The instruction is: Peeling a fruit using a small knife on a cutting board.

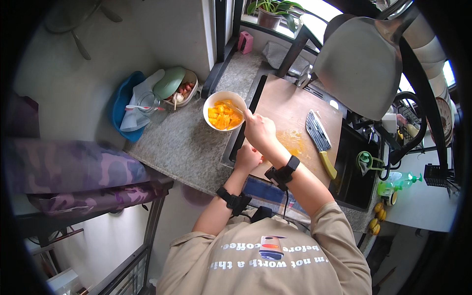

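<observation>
My right hand (261,129) grips the handle of a slim utensil (234,107), whose end rests among the fruit; whether it is a fork or a spoon is hidden. Cut orange-yellow fruit pieces (221,117) fill a white bowl (210,100) on the stone counter. Below and left of that hand, my left hand (247,158) is curled at the near left edge of a cutting board (274,99). Something reddish-orange shows by its fingers, too small to make out. A cleaver (319,133) with a yellow handle lies on the board's right side, beside wet juice marks.
The board spans a dark sink (354,173). A large steel wok turner (359,66) hangs at upper right. Left on the counter stand a blue basin (121,107), a glass jar (147,101) and a garlic-and-shallot container (192,96). A green soap bottle (396,183) and bananas (376,221) sit at right.
</observation>
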`<state>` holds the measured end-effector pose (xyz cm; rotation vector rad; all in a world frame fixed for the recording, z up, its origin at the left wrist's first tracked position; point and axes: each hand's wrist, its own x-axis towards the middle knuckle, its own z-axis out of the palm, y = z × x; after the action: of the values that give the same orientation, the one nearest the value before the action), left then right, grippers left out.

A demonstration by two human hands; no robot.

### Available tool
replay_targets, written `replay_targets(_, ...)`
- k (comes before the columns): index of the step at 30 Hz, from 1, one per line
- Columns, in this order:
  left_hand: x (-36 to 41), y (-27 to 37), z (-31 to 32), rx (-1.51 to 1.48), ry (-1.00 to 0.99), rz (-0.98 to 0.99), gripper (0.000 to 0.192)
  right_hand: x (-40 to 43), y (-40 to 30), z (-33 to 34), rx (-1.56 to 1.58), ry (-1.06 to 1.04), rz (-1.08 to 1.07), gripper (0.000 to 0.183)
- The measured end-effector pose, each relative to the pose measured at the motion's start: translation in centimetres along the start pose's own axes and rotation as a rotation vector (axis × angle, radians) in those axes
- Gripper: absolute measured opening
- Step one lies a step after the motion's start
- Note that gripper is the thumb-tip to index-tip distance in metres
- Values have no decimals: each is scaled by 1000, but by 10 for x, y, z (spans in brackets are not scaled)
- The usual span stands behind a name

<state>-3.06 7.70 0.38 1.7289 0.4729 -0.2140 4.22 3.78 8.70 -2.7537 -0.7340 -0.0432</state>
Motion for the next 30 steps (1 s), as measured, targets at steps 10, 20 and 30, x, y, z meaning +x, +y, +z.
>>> replay_targets(10, 16, -16, 7, 260, 63, 163, 25, -4, 8, -6, -14, 14, 48, 7)
replay_targets(20, 0, 6, 8, 332, 236, 213, 25, -17, 15, -17, 127, -1, 85, 11)
replay_targets(30, -4, -1, 26, 76, 298, 240, 12, -73, 93, -29, 466, 215, 320, 14)
